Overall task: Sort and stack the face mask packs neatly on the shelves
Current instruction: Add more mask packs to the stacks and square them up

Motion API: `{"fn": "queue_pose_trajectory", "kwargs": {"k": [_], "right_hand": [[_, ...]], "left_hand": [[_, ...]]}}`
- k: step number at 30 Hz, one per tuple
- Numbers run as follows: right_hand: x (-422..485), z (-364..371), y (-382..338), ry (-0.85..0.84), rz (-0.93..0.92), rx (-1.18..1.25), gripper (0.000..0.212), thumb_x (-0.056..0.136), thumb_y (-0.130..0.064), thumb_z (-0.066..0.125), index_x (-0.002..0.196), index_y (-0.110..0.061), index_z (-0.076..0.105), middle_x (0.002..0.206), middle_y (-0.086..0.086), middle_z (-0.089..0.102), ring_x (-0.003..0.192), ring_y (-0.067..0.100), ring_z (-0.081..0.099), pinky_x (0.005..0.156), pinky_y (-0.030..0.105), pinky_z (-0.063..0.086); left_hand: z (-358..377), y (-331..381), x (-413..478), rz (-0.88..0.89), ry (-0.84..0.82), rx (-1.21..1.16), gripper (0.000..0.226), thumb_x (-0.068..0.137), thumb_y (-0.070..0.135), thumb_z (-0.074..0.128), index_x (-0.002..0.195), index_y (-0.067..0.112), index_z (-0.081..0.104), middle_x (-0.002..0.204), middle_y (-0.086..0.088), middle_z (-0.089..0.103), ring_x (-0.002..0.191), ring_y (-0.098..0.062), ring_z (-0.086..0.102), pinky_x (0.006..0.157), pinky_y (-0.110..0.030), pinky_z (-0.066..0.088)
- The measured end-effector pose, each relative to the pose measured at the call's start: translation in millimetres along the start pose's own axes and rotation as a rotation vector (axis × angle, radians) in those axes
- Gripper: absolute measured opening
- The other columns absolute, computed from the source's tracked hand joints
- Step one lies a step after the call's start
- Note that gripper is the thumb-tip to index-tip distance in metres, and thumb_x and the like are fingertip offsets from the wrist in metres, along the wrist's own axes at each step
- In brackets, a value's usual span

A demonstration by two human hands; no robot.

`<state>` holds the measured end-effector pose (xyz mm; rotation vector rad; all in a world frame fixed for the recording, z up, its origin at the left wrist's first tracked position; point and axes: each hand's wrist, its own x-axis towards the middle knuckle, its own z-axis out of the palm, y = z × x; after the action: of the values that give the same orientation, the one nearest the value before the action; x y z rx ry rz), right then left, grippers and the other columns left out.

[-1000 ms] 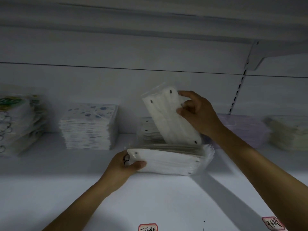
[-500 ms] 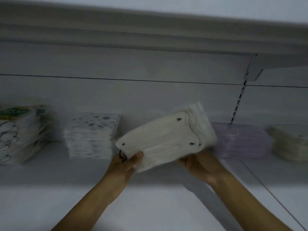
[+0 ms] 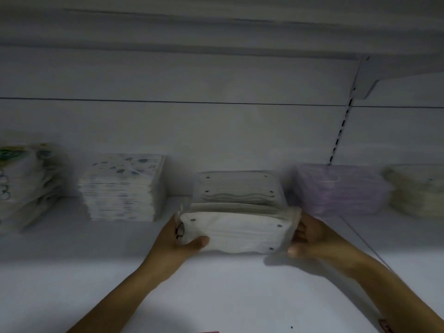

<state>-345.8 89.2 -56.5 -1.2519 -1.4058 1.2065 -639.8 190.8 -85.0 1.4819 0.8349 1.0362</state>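
The white mask pack [image 3: 236,233] stands on the shelf [image 3: 216,292], about midway along it and nearer its back wall than its front edge. It is between both hands: the left hand [image 3: 173,241] grips its left end with the thumb on the front face, and the right hand [image 3: 314,241] holds its right end with curled fingers.

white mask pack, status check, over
Left hand and right hand grip white mask pack at both ends. Pack down on shelf. Nothing blocking.

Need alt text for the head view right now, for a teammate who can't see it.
Both hands, left hand and right hand, grip the ends of a white mask pack on a white shelf. Another white stack sits behind; a patterned stack lies left, a purple stack right.
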Motion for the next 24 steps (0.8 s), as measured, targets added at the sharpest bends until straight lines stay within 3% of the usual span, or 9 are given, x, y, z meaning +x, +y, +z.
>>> {"fn": "queue_pose_trajectory", "kwargs": {"k": [4,7,11,15,17,19,20,22,24], "right_hand": [[7.7,23.3,-5.7,0.259,-0.038,-0.123,0.091,0.038,-0.044,0.085,0.122,-0.028,0.055,0.120,-0.010,0.064,0.101,-0.008,0.062,0.079,0.009,0.047],[15.5,28.5,-4.7,0.349,-0.031,-0.200,0.084,0.040,-0.048,0.083,0.119,-0.034,0.057,0.116,-0.019,0.060,0.098,-0.015,0.058,0.075,0.004,0.045],[23.0,33.8,-1.7,0.429,-0.020,-0.187,0.057,0.067,-0.020,0.089,0.115,-0.023,0.059,0.106,-0.016,0.064,0.086,-0.017,0.060,0.068,0.004,0.045],[19.6,35.9,-0.5,0.356,-0.038,-0.180,0.050,0.068,-0.021,0.083,0.114,-0.014,0.063,0.096,-0.010,0.075,0.091,0.001,0.069,0.071,0.014,0.052],[26.8,33.3,-11.2,0.455,-0.069,-0.144,0.039,0.072,-0.018,0.082,0.106,-0.008,0.065,0.085,-0.004,0.075,0.077,0.004,0.070,0.059,0.016,0.052],[48.8,26.9,-30.2,0.591,-0.082,-0.192,0.032,0.078,-0.013,0.078,0.104,-0.002,0.063,0.079,0.004,0.069,0.058,0.005,0.063,0.046,0.015,0.047],[63.1,20.6,-38.8,0.641,-0.068,-0.212,0.036,0.080,-0.015,0.077,0.108,-0.001,0.060,0.084,0.008,0.066,0.057,0.007,0.059,0.042,0.015,0.044],[94.8,9.2,-56.3,0.685,-0.021,-0.210,0.045,0.081,-0.021,0.076,0.116,-0.003,0.055,0.100,0.011,0.062,0.064,0.009,0.056,0.040,0.014,0.041],[119.4,1.2,-62.3,0.685,0.046,-0.366,0.045,0.083,-0.026,0.073,0.116,-0.005,0.051,0.110,0.009,0.060,0.080,0.016,0.059,0.054,0.014,0.045]], "left_hand": [[-5.6,-1.3,2.3,0.024,-0.054,-0.038,0.092,0.045,0.025,0.092,0.127,0.029,0.052,0.116,0.009,0.067,0.103,-0.006,0.065,0.074,-0.015,0.052],[-3.7,-0.6,2.0,0.040,-0.033,-0.013,0.095,0.037,0.034,0.087,0.126,0.036,0.052,0.126,0.013,0.056,0.111,-0.003,0.058,0.074,-0.011,0.050],[-1.6,-3.5,5.8,0.009,-0.035,-0.032,0.092,0.038,0.039,0.090,0.123,0.030,0.055,0.118,0.005,0.064,0.107,-0.012,0.063,0.073,-0.019,0.055],[-0.7,-1.8,5.6,-0.013,0.003,0.010,0.079,0.048,0.044,0.089,0.117,0.022,0.057,0.111,0.002,0.071,0.103,-0.013,0.067,0.074,-0.024,0.057],[4.7,12.3,11.0,-0.008,0.054,0.064,0.063,0.058,0.037,0.091,0.109,0.026,0.057,0.106,0.001,0.070,0.091,-0.009,0.069,0.068,-0.028,0.059],[8.5,29.2,37.5,0.005,0.155,0.132,0.045,0.073,0.016,0.083,0.105,0.021,0.052,0.101,0.005,0.063,0.079,-0.004,0.067,0.052,-0.022,0.055],[8.0,37.1,58.7,0.009,0.194,0.165,0.046,0.075,0.013,0.080,0.109,0.015,0.049,0.102,0.003,0.060,0.082,-0.009,0.066,0.049,-0.022,0.053],[7.1,50.9,102.6,-0.022,0.211,0.250,0.065,0.073,0.025,0.084,0.123,0.011,0.043,0.109,-0.005,0.055,0.095,-0.023,0.062,0.058,-0.033,0.056],[4.8,47.7,135.9,-0.079,0.176,0.488,0.076,0.066,0.046,0.085,0.119,0.008,0.048,0.106,-0.010,0.060,0.091,-0.027,0.066,0.070,-0.042,0.058]]}}
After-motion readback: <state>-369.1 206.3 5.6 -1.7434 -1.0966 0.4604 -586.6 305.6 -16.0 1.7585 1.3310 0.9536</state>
